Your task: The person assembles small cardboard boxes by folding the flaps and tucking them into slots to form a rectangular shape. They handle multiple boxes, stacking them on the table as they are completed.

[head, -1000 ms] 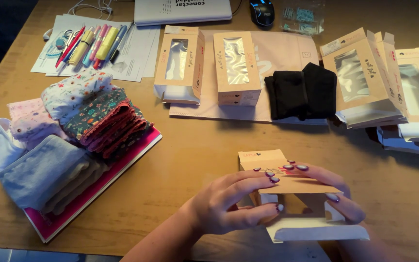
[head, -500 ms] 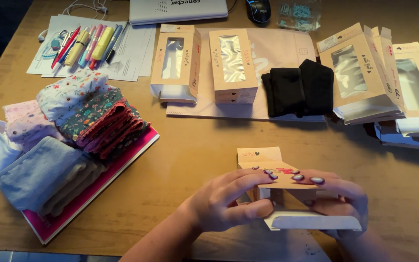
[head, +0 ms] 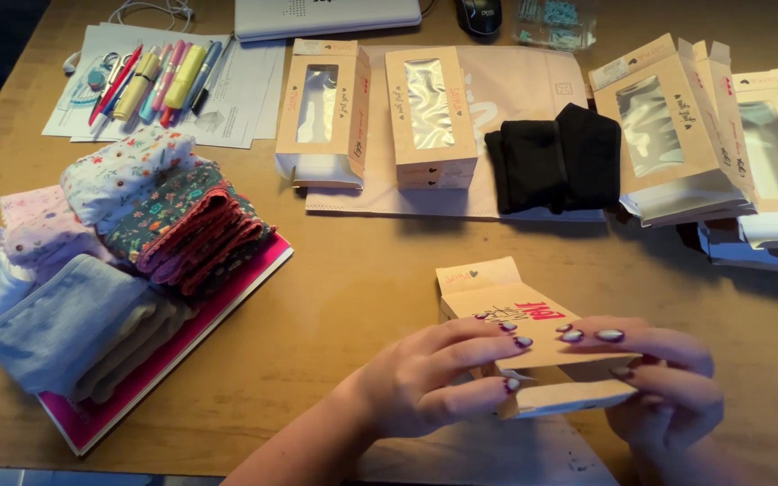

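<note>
Holding a small cardboard box (head: 533,337) with both hands near the front edge of the wooden table (head: 362,279).

The left hand (head: 429,378) grips the box's left side, fingers curled over its top, while the right hand (head: 664,382) wraps its right end, fingertips on top. Folded cloths (head: 110,252) in flowered, pink and pale blue prints lie stacked on a pink folder (head: 182,346) toward the left edge. Across the middle, two window boxes (head: 380,117) rest on a flat paper bag (head: 506,99) beside a folded black garment (head: 556,157). More window boxes (head: 704,135) pile up at the right edge. Pens and markers (head: 155,76) lie on papers (head: 236,99) at the far left corner. Nothing lies between the hands and these things.
</note>
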